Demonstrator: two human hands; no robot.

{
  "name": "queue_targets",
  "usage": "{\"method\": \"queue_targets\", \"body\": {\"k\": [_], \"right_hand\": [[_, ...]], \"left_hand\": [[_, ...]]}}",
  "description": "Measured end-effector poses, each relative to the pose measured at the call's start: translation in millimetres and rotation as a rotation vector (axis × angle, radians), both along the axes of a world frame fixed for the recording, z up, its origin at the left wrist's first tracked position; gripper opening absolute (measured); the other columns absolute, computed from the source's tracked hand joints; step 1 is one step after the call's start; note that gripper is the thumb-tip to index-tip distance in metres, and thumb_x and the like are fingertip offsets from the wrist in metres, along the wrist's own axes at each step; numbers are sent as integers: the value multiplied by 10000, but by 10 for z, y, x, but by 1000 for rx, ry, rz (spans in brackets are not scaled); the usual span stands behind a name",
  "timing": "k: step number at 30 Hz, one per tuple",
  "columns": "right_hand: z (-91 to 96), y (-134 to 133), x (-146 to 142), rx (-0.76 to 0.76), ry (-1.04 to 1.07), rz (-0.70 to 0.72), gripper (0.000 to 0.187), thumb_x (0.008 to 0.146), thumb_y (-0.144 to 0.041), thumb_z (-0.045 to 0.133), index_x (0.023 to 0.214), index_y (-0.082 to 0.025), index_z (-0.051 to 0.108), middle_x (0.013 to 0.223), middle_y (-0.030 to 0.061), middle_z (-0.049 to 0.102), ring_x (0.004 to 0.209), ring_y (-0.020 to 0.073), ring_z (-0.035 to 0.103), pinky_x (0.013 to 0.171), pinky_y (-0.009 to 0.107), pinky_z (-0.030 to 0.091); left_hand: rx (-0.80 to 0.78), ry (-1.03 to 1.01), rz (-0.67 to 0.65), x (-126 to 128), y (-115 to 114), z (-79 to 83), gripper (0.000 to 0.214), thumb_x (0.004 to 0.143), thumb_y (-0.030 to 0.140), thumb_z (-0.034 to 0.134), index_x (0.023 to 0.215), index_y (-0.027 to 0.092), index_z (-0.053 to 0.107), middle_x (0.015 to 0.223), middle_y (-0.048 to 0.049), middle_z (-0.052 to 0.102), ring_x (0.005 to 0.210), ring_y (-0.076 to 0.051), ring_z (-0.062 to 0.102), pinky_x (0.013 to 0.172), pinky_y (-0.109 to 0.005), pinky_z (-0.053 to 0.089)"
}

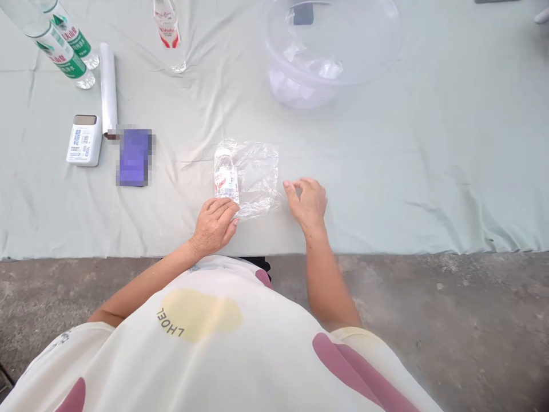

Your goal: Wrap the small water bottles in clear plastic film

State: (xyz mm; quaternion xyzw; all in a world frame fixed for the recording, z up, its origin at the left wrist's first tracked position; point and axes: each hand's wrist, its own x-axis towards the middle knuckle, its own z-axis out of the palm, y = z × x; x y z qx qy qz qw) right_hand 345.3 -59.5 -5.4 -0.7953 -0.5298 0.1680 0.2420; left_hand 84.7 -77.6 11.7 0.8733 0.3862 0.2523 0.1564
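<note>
A small bottle [225, 178] lies on the table along the left side of a clear plastic bag [260, 180], its long axis running away from the person, cap pointing to the far side. The left hand [215, 224] lays its fingers over the bottle's base, gripping or just resting, I cannot tell, while the right hand [306, 203], loosely bent and half-open, holds nothing beside the bag. The table's front edge runs near the left wrist, and cloth [429, 166] stretches widely rightward and up to the basin [295, 94].
</note>
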Motion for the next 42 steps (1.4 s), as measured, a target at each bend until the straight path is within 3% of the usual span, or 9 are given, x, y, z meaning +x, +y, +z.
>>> {"method": "queue_targets", "body": {"k": [5, 13, 17, 23, 27, 31, 34, 37, 42], "right_hand": [[-158, -545, -373, 106, 201, 81, 371, 849, -550, 583, 1005, -228, 681, 1404, 121, 546, 1363, 288, 441, 1139, 536, 321], [-58, -424, -544, 174, 660, 138, 220, 831, -464, 521, 794, -249, 492, 1393, 79, 582, 1231, 244, 598, 990, 467, 512], [-53, -482, -575, 53, 994, 104, 273, 822, -508, 563, 817, -261, 446, 1017, 33, 719, 849, 210, 721, 730, 399, 596], [-119, -782, -575, 34, 1111, -185, 297, 741, -436, 686, 803, -260, 455, 675, -63, 583, 580, 131, 604, 601, 296, 527], [-115, -929, -559, 42, 993, -138, 291, 747, -445, 689, 791, -248, 480, 989, 23, 671, 868, 173, 669, 736, 327, 553], [-115, -829, -593, 118, 928, -37, 352, 769, -520, 612, 769, -249, 389, 1426, 75, 540, 1220, 241, 595, 878, 398, 551], [-144, -704, -610, 158, 1070, -75, 384, 741, -538, 652, 790, -255, 396, 1107, 49, 700, 979, 218, 701, 758, 373, 572], [-155, -667, -603, 205, 1157, -188, 372, 682, -455, 749, 783, -245, 459, 764, -36, 685, 654, 143, 673, 638, 298, 553], [-69, -807, -536, 161, 1173, -385, 329, 630, -347, 802, 741, -223, 518, 670, -62, 640, 578, 103, 626, 596, 250, 533]], "left_hand": [[-91, 4, -5, 28, 51, 26, 339, 961, 283, 346, 1177, 203, 595, 1152, -115, 697, 1158, -244, 602, 1029, -455, 381], [-236, -71, 55, -56, 97, 86, 366, 983, 239, 274, 1132, 214, 607, 1120, -61, 725, 1141, -200, 603, 1042, -407, 384], [-286, -130, 125, -126, 99, 79, 364, 936, 139, 306, 1169, 212, 576, 1055, -35, 748, 1126, -186, 606, 1010, -377, 427], [-217, -65, 15, -95, 154, 89, 375, 883, 68, 352, 1088, 221, 627, 1091, -38, 725, 1087, -174, 632, 1011, -364, 416], [-203, -17, -47, -18, 216, 69, 393, 889, 55, 352, 1109, 229, 627, 1097, -43, 720, 1103, -171, 632, 1012, -366, 396], [-168, -23, -93, 75, 257, 26, 364, 902, 60, 366, 1093, 222, 631, 1105, -50, 714, 1088, -166, 638, 983, -352, 386], [-147, -11, -100, 136, 263, 0, 354, 905, 53, 371, 1079, 224, 628, 1102, -47, 718, 1069, -160, 645, 965, -357, 364], [-119, -10, -108, 182, 261, -20, 342, 912, 50, 370, 1067, 219, 624, 1088, -50, 725, 1054, -158, 654, 958, -369, 341], [-89, -5, -142, 295, 295, -57, 334, 910, 39, 374, 1083, 206, 607, 1079, -55, 732, 1056, -156, 658, 933, -373, 328]]}}
